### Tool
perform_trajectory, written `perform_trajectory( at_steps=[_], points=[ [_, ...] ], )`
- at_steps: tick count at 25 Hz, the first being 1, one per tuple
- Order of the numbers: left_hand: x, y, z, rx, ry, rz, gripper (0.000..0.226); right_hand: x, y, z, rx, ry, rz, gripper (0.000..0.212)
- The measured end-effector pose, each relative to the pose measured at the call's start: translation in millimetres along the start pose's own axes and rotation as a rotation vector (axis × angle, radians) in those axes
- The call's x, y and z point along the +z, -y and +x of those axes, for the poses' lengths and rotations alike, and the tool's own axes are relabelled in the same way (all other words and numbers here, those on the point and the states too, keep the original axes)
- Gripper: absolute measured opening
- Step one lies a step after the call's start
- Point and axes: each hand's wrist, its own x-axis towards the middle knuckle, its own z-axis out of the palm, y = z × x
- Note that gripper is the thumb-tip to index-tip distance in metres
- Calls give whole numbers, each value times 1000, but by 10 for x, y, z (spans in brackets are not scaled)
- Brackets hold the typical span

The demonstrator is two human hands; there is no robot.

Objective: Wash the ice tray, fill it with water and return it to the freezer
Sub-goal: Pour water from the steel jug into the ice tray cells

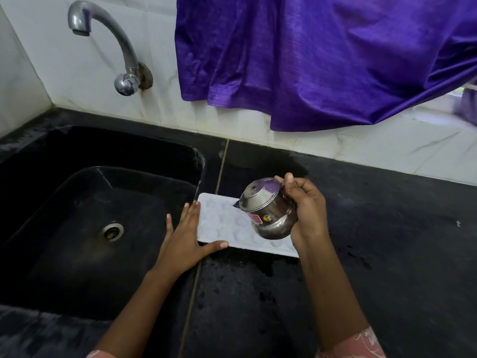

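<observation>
We see the white tray (219, 223) lying flat on the black counter (361, 241) in the middle of the frame, just right of the sink (129, 156), its left end close to the sink's edge. Its cells are star-shaped and round; we cannot tell whether they hold water.

The left hand (184, 241) lies flat at the tray's left end. Its fingers are straight and spread, their tips at the tray's short edge, and the thumb stretches along the near long edge, touching it. It grips nothing.

The right hand (307, 210) holds a small steel jug (268, 210) over the right half of the tray. The fingers are curled round the handle, and the thumb points up beside the lid. The jug is tilted to the left, with its small spout low over the cells. We cannot make out a stream of water. Two stickers show on the jug's belly.

The counter is wet in patches around the tray. The sink is black, with a metal drain (111, 231) at lower left of centre. A curved metal tap (124, 47) juts from the white wall (77, 86) at upper left. A purple cloth (309, 60) hangs across the upper right. A pink patterned sleeve (361, 342) shows at the bottom edge on the right arm.
</observation>
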Motion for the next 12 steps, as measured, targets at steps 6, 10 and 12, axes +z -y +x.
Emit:
perform_trajectory(
  at_steps=[6, 10, 12],
  points=[
    [-7, -8, -3, -5, 1, -12, 136, 13, 44, -2, -21, 2, -36, 15],
    [-11, -11, -10, -3, -2, -8, 136, 28, 73, 2, -29, 1, -32, 14],
    [-11, -9, -9, -2, -2, -7, 136, 32, 79, 6, -35, 4, -26, 14]
  ],
)
